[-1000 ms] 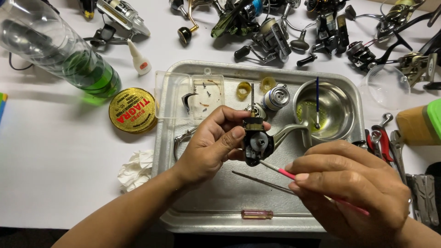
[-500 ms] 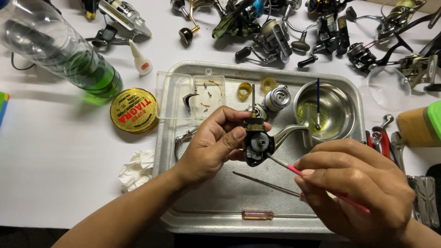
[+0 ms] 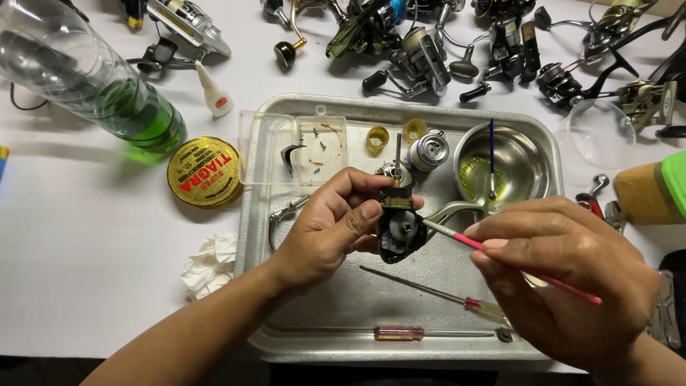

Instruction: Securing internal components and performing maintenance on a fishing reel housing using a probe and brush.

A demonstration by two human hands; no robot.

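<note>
My left hand grips a small black fishing reel body with its side open, held upright over a metal tray. A thin shaft sticks up from the top of the reel body. My right hand pinches a slim pink-handled brush like a pen. Its tip touches the exposed inside of the reel body from the right.
In the tray lie two screwdrivers, a small steel bowl with a blue-handled tool in it, a spool, yellow rings and a clear parts box. A round yellow tin, a green bottle, crumpled tissue and several reels surround it.
The brush tip has shifted slightly against the reel body, and my right hand has moved a little. My left hand keeps the reel in the same place.
</note>
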